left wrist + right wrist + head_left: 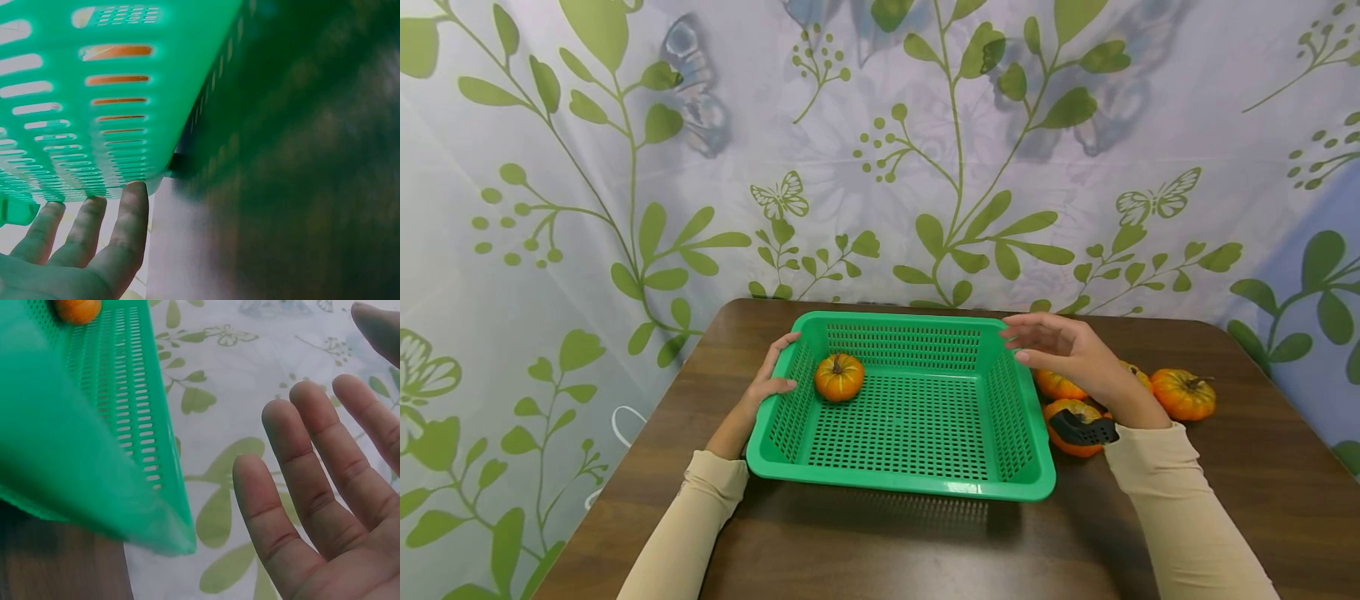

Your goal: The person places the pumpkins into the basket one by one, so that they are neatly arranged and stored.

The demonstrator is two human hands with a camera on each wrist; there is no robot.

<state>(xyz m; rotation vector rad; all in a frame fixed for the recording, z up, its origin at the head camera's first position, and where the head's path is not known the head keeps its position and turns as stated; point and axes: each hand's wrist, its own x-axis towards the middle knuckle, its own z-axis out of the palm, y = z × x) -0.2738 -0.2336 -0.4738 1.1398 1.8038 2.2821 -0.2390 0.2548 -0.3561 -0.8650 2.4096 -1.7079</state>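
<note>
A green plastic basket (895,490) with slotted walls sits slightly off the dark table, its shadow showing beneath the near side. One small orange pumpkin (839,377) lies inside at the left. My left hand (769,379) holds the basket's left side, thumb over the rim, while its fingers (128,231) press the outer wall from outside. Near the back right corner my right hand (1063,346) is raised with fingers spread. In the right wrist view this hand (331,506) holds nothing and stands apart from the basket (169,462).
Several more pumpkins (1183,394) lie on the brown table (1247,475) right of the basket, partly hidden by the right hand and wrist. A black perforated piece (1082,429) shows at the right wrist. Behind the table hangs a leaf-patterned cloth (865,200).
</note>
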